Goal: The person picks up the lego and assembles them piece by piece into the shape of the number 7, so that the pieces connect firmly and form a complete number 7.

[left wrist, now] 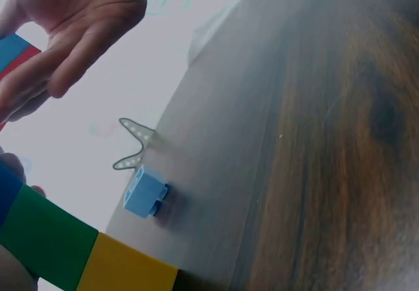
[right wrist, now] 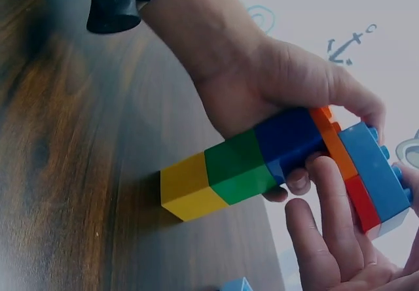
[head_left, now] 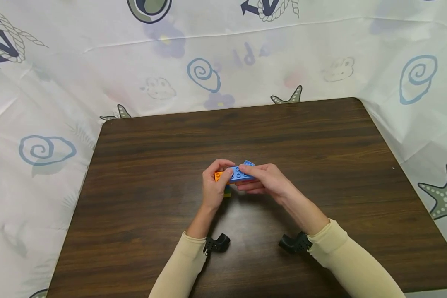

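Between both hands is a tower of toy building bricks. Its yellow (right wrist: 190,186), green (right wrist: 239,167) and dark blue (right wrist: 288,140) bricks are stacked below an orange piece (right wrist: 338,148). A long light blue brick (head_left: 238,174) sits on top and reaches out to the right, with a red brick (right wrist: 362,203) under it. My left hand (head_left: 213,186) grips the tower, thumb on top near the joint. My right hand (head_left: 270,180) holds the overhanging light blue end, thumb above and fingers underneath. In the right wrist view the yellow end is close over the table.
A small light blue brick (left wrist: 145,193) lies on its side on the dark wood table (head_left: 152,207), just beyond the hands. A printed white curtain (head_left: 246,62) hangs behind the table's far edge. Each wrist carries a black camera mount (head_left: 217,243).
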A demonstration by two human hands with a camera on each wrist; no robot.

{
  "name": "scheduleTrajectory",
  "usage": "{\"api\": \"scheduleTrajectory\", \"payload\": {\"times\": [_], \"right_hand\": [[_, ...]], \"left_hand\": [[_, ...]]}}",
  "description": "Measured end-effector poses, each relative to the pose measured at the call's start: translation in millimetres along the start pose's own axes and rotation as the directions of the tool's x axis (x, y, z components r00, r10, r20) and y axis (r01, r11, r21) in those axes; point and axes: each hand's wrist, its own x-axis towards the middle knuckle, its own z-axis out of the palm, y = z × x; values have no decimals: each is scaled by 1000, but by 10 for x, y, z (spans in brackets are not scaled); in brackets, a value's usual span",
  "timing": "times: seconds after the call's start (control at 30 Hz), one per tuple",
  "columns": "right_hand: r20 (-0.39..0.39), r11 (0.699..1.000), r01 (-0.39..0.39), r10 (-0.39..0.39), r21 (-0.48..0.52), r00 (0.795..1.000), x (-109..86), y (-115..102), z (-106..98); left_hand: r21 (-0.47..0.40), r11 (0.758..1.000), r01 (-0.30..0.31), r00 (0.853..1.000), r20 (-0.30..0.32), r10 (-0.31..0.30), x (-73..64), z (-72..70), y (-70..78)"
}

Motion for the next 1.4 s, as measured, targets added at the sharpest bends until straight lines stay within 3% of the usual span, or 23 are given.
{"api": "scheduleTrajectory", "payload": {"times": [0.23, 0.43, 1.0, 1.2, 1.4], "right_hand": [[-32, 1000, 2, -1, 30, 999, 1, -8, 39], [-48, 1000, 3, -2, 15, 999, 8, 4, 45], [-32, 1000, -2, 1, -27, 999, 9, -9, 16], [-17, 1000, -3, 3, -16, 1000, 27, -8, 2], [13, 1000, -13, 13, 16, 1000, 35, -12, -10]], "left_hand": [[-8, 1000, 17, 999, -45, -17, -12, 22, -4], [-21, 999, 34, 999, -33, -34, -13, 4, -10], [-40, 999, 1, 1000, -25, -1, -2, 8, -27], [-48, 998, 40, 999, 1, -40, -21, -20, -37], [10, 989, 150, 984, 94, -150, -46, -137, -112]]}}
